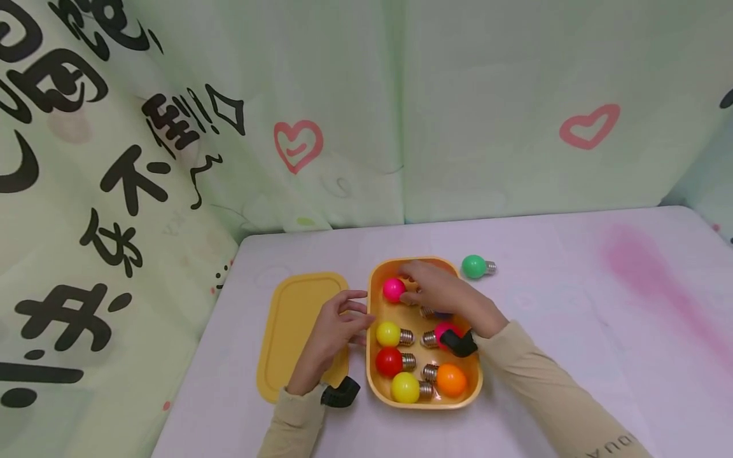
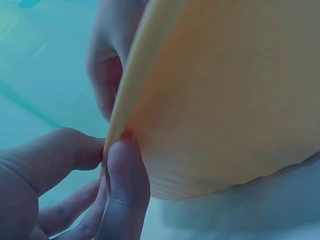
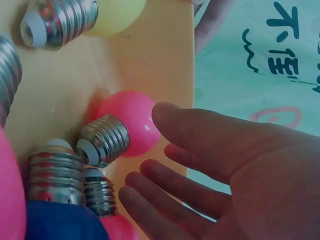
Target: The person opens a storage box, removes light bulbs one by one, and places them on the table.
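Note:
A yellow-orange plastic box [image 1: 435, 406] holds several coloured light bulbs with metal screw bases. At its left side my left hand [image 1: 342, 321] pinches the rim [image 2: 135, 80] between thumb and finger. My right hand [image 1: 438, 289] reaches into the far end, its thumb tip against a pink bulb [image 3: 132, 122] by the wall and its fingers loosely extended beside it. Close to these fingers lie a blue bulb [image 3: 65, 220] and another pink bulb [image 3: 120, 229]. Nearer the front are yellow [image 1: 388, 334], red [image 1: 389, 362] and orange bulbs [image 1: 451, 380].
A matching yellow lid [image 1: 286, 331] lies flat left of the box, partly behind my left arm. One green bulb [image 1: 474, 266] lies on the pale tabletop [image 1: 572, 286] just beyond the box's far right corner. Printed curtains [image 1: 481, 127] hang behind the table.

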A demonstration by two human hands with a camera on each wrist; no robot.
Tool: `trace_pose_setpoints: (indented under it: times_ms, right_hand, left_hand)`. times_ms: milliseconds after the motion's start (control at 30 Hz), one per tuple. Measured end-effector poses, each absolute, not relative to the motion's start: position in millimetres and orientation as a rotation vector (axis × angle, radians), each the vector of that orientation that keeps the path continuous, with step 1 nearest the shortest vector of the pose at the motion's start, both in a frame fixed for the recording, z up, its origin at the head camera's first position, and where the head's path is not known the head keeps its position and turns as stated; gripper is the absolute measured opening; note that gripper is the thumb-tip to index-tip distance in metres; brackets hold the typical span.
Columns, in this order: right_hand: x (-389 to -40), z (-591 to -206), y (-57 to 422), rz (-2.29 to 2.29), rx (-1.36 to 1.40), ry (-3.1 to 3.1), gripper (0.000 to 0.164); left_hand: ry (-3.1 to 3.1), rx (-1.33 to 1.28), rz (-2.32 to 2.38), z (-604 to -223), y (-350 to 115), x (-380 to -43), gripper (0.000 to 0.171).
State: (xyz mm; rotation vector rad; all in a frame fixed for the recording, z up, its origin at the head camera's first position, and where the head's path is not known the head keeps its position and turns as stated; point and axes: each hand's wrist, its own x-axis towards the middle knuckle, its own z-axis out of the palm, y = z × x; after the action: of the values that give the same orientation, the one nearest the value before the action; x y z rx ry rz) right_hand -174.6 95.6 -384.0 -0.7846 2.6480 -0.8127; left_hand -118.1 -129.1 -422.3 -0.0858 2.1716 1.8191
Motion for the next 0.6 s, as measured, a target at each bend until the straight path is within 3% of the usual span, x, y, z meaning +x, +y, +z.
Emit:
trace_pose_setpoints:
  times_ms: [600]
  right_hand:
    - [-186, -388, 80, -0.75, -0.775, 2.628, 0.041]
  left_hand:
    - [2.192, -0.088, 1.812, -422, -129, -118, 0.049]
